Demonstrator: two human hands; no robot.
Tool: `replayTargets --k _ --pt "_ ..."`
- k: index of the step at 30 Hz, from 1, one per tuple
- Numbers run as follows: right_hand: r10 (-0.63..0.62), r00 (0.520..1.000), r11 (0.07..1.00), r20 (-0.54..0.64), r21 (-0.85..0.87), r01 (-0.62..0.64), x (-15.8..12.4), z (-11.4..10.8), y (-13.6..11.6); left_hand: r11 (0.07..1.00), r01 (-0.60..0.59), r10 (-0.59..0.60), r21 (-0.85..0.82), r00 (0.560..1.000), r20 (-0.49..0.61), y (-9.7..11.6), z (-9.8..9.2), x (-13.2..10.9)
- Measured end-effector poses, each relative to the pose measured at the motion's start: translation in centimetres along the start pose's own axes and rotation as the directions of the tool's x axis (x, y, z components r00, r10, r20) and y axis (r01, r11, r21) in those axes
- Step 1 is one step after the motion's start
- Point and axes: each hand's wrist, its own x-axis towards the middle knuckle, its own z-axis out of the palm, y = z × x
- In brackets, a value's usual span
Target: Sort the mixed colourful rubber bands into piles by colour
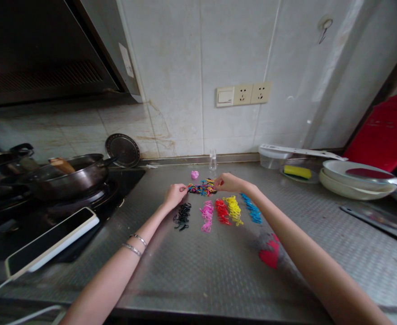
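A mixed heap of small colored rubber bands (203,188) lies on the metal counter between my two hands. My left hand (176,195) touches the heap's left end, its fingertips pinched together. At the right end, my right hand (229,182) reaches down with its fingers closed. What either pinch holds is too small to make out. Nearer to me lie bands grouped by color: black (183,215), pink (207,215), red (221,211), yellow (234,209) and blue (251,207). Behind the heap are a small pink object (194,174) and a clear little bottle (212,160).
On the left, a phone (52,239) with a cable lies by the stove, where a pan (72,174) stands. To the right are a plastic tub (274,158), a yellow sponge (297,172), stacked bowls (354,187) and a flat dark blade (381,221).
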Motion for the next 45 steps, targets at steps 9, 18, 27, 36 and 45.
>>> replayTargets --k 9,18,27,36,45 --pt "-0.006 1.0 0.999 -0.021 -0.036 0.005 -0.1 -0.3 0.4 0.972 -0.065 0.041 -0.225 0.993 -0.108 1.5 -0.7 0.3" --pt "0.082 0.994 0.995 -0.075 -0.057 -0.086 -0.3 -1.1 2.6 0.921 -0.196 0.259 -0.337 0.954 0.153 7.0 -0.2 -2.2" --pt "0.122 0.978 0.992 -0.171 -0.016 -0.126 -1.6 -3.9 3.7 0.901 -0.327 0.404 -0.285 0.873 0.274 14.2 3.2 -4.1" --pt "0.109 0.979 0.993 -0.173 -0.019 -0.114 -2.1 -4.3 4.4 0.88 -0.401 0.475 -0.254 0.761 0.441 18.3 6.7 -4.3" --pt "0.156 0.976 0.985 -0.154 -0.047 -0.165 -1.9 -3.2 5.7 0.912 -0.22 0.305 -0.346 0.928 0.214 10.0 3.2 2.2"
